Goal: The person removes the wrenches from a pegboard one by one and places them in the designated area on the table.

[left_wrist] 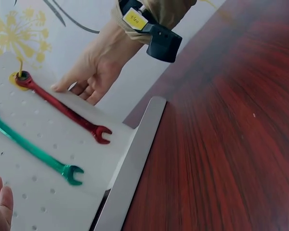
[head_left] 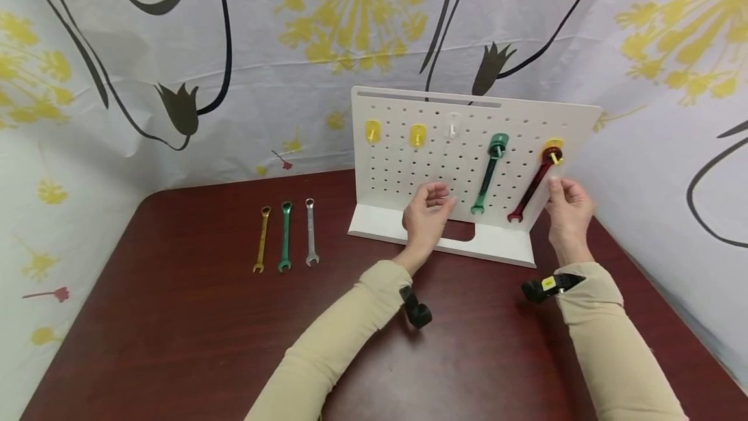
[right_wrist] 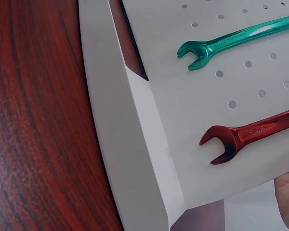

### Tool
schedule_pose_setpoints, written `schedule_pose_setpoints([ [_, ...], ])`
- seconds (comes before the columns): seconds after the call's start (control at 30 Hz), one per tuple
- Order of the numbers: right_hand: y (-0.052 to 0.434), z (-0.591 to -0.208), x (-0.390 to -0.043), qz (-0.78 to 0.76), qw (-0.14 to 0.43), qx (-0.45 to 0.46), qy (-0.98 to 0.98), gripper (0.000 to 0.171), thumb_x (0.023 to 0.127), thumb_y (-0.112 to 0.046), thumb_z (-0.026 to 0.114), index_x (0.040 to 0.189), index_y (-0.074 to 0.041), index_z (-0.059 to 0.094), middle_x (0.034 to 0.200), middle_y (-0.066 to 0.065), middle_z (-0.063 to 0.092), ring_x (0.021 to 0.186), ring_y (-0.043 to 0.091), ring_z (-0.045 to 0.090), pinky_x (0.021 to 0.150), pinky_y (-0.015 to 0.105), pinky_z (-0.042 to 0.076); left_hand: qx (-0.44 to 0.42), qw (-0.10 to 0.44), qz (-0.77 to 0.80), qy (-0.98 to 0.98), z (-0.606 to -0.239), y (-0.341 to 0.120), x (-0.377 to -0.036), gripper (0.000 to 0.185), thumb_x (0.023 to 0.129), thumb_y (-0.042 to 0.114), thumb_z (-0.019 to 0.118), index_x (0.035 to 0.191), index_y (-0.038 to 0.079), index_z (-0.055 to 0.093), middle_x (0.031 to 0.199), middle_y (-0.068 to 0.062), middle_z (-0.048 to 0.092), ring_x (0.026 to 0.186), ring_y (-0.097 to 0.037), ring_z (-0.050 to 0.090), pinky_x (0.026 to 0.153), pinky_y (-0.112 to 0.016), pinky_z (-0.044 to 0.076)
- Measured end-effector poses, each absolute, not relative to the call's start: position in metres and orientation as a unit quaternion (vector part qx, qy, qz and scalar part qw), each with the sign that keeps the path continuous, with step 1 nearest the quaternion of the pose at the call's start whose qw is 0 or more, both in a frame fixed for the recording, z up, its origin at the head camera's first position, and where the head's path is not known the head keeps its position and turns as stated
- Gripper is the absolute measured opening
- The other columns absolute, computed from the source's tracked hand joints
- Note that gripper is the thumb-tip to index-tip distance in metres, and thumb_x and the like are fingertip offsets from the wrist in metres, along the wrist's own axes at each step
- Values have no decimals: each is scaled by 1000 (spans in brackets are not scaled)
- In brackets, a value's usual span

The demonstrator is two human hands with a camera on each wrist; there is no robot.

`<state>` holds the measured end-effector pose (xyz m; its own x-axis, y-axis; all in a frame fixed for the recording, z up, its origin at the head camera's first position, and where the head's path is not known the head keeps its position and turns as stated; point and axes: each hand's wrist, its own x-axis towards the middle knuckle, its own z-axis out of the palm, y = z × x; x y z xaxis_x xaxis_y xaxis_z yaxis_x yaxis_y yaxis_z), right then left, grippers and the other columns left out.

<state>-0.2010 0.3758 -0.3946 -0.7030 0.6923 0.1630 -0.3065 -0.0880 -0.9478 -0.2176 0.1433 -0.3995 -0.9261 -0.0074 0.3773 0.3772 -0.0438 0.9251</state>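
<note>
A white pegboard stands upright on its base, with a red combination wrench hanging from a yellow hook near its right edge. Left of that wrench, a larger green combination wrench hangs from a green hook. My right hand pinches the board's right edge, thumb at the front and the other fingers partly hidden behind it. Loosely bent, the fingers of my left hand hover before the lower middle of the board, holding nothing. The right wrist view shows the open-end jaws of both hanging wrenches close up.
On the dark red table, left of the board, lie a gold wrench, a smaller green wrench and a silver wrench. Two yellow hooks and a clear hook line the board's upper left. A patterned curtain hangs behind.
</note>
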Motion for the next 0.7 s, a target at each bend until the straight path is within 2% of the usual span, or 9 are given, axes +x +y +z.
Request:
schedule_pose_setpoints([
  [0.13,376,-395,-201,719,347,-169,-578,12,83,-18,71,75,-13,64,63,-6,56,54,6,44,44,13,39,-138,135,-717,-670,-399,156,-217,27,81,2,71,106,0,63,98,-16,69,84,-26,67,71,-16,54],
  [0.33,376,-397,-201,721,348,-164,-577,12,83,-16,71,74,-12,64,62,-5,56,53,5,43,44,14,39,-140,134,-725,-661,-397,173,-217,28,80,-4,70,106,-8,60,100,-25,66,86,-36,66,72,-22,56],
  [0.53,377,-397,-201,716,346,-162,-584,11,84,-18,71,76,-13,65,63,-5,56,54,6,43,44,14,39,-127,135,-724,-664,-398,184,-220,26,79,1,73,103,0,63,98,-15,69,83,-26,68,69,-13,53],
  [0.7,377,-396,-200,715,345,-163,-586,11,84,-18,70,76,-13,65,63,-6,56,55,5,43,45,14,39,-121,139,-724,-664,-397,192,-221,25,79,3,74,103,3,64,97,-11,69,82,-21,68,70,-14,54],
])
